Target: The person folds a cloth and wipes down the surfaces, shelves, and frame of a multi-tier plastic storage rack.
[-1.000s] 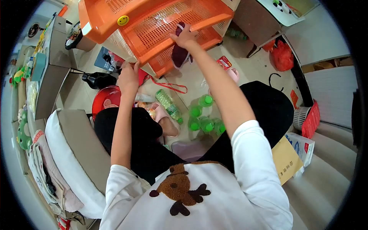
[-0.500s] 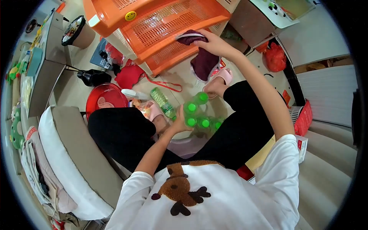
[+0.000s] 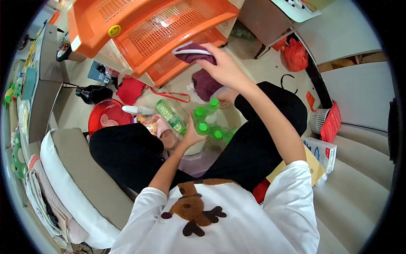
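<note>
My right hand [image 3: 224, 67] pinches a dark purple cloth [image 3: 192, 54] with a white edge, held in front of the orange rack. More purple cloth [image 3: 206, 86] shows below that hand; whether it is the same piece is hidden. Between my legs stand several clear plastic bottles with green caps [image 3: 203, 127], close together. My left hand [image 3: 193, 134] is curled against the left side of this cluster, gripping a bottle, with some fingers hidden. Just left of it lies another green bottle with a label [image 3: 170, 116].
An orange slatted rack [image 3: 169, 31] stands ahead. To the left are a red basin [image 3: 94, 116], a red cloth [image 3: 130, 90] with a strap and a black bag [image 3: 94, 94]. A padded seat [image 3: 89, 169] is beside me. At right are a red bag [image 3: 294, 55] and a white-and-blue package [image 3: 325, 152].
My right hand has moved left and slightly down with the purple cloth. The view has shifted, so the rack and bottles appear further left. My left hand stays at the bottles.
</note>
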`<state>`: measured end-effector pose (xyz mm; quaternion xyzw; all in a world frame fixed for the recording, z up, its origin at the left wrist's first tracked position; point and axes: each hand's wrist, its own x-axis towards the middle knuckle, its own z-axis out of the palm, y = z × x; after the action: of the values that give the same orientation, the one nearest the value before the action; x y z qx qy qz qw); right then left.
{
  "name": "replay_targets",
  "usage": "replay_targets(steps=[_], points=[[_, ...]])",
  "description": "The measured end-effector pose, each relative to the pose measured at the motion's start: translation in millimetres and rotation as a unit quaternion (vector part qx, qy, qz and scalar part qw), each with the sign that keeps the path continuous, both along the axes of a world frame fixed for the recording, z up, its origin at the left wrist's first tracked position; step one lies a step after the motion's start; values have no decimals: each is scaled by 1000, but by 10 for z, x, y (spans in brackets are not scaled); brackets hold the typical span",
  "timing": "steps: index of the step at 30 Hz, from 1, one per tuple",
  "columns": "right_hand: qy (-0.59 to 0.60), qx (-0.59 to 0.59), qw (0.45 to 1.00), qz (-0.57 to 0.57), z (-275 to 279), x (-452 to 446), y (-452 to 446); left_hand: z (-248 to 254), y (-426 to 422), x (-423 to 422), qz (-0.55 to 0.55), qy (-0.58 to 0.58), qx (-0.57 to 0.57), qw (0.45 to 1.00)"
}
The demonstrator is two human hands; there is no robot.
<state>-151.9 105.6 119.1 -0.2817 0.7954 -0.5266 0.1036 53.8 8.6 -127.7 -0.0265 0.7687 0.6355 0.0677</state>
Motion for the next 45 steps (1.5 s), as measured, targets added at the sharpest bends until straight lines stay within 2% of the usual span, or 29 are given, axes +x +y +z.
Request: replay_targets(steps=[2, 4, 6, 9, 14, 16, 17, 19, 21, 22, 24, 27, 28, 29, 30, 31, 33, 34, 35, 36, 38, 39, 40, 41, 43, 44, 45], points=[[37, 44, 998, 10, -8, 13, 8, 91, 24, 36, 26, 7, -2, 1000], [54, 52, 997, 9, -33, 45, 27, 212, 39, 123, -35, -127, -100, 986], [72, 138, 988, 3, -39, 60, 45, 255, 44, 192, -17, -118, -115, 986], [76, 164, 984, 3, -94, 96, 35, 260, 28, 260, -2, -115, -127, 985], [76, 149, 986, 8, -140, 70, 14, 236, 156, 362, 34, -118, -164, 979], [97, 113, 989, 22, -176, 55, 1, 297, 210, 398, -47, -112, -154, 980], [96, 113, 989, 20, -174, 56, 3, 220, 269, 429, -49, -113, -154, 980], [85, 120, 989, 26, -162, 49, 7, -44, 437, 512, -134, -115, -142, 974], [92, 122, 988, 20, -182, 55, 6, -300, 707, 599, -137, -109, -105, 979], [99, 122, 987, 19, -198, 65, 6, -568, 942, 648, -100, -104, -84, 986], [89, 131, 987, 28, -207, 99, 4, -212, 1119, 559, -57, -119, -45, 990], [59, 163, 984, 43, -146, 153, -37, -217, 1183, 508, -106, -97, -46, 989], [58, 158, 984, 53, -154, 164, -58, -492, 1233, 608, -106, -99, -46, 988], [59, 152, 985, 63, -154, 169, -79, -998, 1295, 765, -85, -106, 61, 989], [53, 155, 984, 66, -133, 180, -96, -1268, 1308, 845, -63, -111, 166, 978], [54, 152, 985, 67, -141, 182, -114, -1067, 1219, 802, -61, -110, 163, 978], [93, 105, 989, 55, -172, 189, -140, -331, 889, 620, -99, -222, 16, 970], [93, 103, 989, 56, -173, 184, -148, -264, 737, 523, -98, -223, 14, 970], [97, 94, 989, 58, -175, 172, -156, -237, 569, 378, -278, -198, -122, 932], [102, 85, 989, 59, -175, 167, -158, -197, 415, 261, -443, -163, -251, 845], [81, 113, 988, 63, -88, 166, -147, -52, 165, 127, -289, -280, -349, 846], [60, 142, 986, 67, -42, 166, -138, -90, 45, 135, -140, -111, -348, 920], [60, 142, 986, 66, -15, 167, -129, -79, -10, 117, 17, 64, -326, 943], [54, 141, 986, 65, 8, 168, -125, -97, 23, 36, 16, 66, -326, 943], [48, 140, 987, 62, 21, 165, -134, -146, 117, -162, 173, 101, -199, 959], [53, 140, 987, 64, 12, 156, -146, -148, 128, -191, 171, 103, -199, 959], [59, 141, 986, 67, -3, 147, -153, -152, 142, -219, 124, 28, -136, 982]])
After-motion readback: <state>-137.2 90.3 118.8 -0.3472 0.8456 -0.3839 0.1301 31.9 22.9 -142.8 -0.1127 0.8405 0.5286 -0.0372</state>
